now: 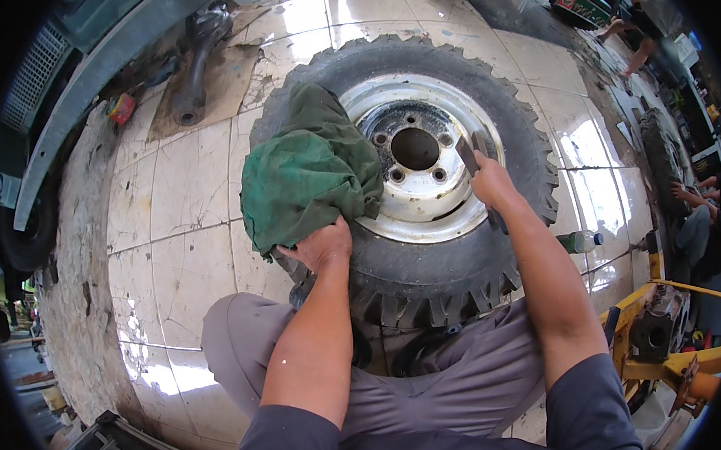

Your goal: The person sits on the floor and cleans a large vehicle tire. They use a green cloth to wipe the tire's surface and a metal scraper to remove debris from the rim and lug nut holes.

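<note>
A large knobbly tyre [428, 270] lies flat on the floor, with a worn silver-white wheel rim [424, 197] in it. A bunched green cloth [309, 175] covers the tyre's left side and overlaps the rim. My left hand [321, 245] grips the cloth's near edge, its fingertips partly hidden in the folds. Over the right of the rim, my right hand [491, 181] is closed around a dark, flat bar-like tool [467, 156]. One end of the tool points toward the hub hole; the other shows below my fist. Its exact kind is unclear.
A green-tinted bottle [580, 242] lies right of the tyre. A metal arm part [194, 87] rests on cardboard at the far left, near a vehicle bumper [83, 68]. Yellow-framed equipment [669, 364] stands at the lower right. Other people are at the right edge, one beside another tyre [663, 156].
</note>
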A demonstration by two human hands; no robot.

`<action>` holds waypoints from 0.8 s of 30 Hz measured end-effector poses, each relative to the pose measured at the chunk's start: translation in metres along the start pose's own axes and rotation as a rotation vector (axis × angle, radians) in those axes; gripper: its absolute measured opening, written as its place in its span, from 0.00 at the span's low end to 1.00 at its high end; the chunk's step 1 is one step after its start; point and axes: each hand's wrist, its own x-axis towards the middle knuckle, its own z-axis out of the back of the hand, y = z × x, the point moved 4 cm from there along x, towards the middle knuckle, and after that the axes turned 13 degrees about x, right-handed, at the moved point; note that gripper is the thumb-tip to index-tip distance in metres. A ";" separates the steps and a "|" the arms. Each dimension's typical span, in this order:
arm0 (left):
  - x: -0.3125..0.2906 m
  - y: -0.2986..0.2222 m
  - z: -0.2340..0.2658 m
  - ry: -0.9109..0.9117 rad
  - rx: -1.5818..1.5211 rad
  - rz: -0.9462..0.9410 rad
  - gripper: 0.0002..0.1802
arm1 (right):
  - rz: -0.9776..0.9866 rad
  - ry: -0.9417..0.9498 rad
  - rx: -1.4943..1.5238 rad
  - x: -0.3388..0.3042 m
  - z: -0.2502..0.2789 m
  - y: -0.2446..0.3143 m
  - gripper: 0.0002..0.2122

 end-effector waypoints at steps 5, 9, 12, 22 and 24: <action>0.001 -0.005 -0.002 0.047 -0.007 -0.011 0.41 | -0.051 0.259 -0.108 -0.012 0.015 0.006 0.28; 0.005 0.001 -0.003 0.022 0.017 -0.005 0.41 | -0.039 0.339 -0.161 -0.036 0.033 0.021 0.27; 0.002 -0.002 -0.004 -0.012 -0.012 -0.024 0.40 | 0.002 0.233 0.003 -0.049 0.037 0.007 0.26; 0.003 -0.003 0.000 0.084 0.018 0.008 0.43 | -0.005 0.185 0.139 -0.064 0.066 0.016 0.24; 0.000 -0.003 0.002 0.069 0.010 -0.004 0.43 | -0.006 0.158 0.145 -0.063 0.073 0.016 0.23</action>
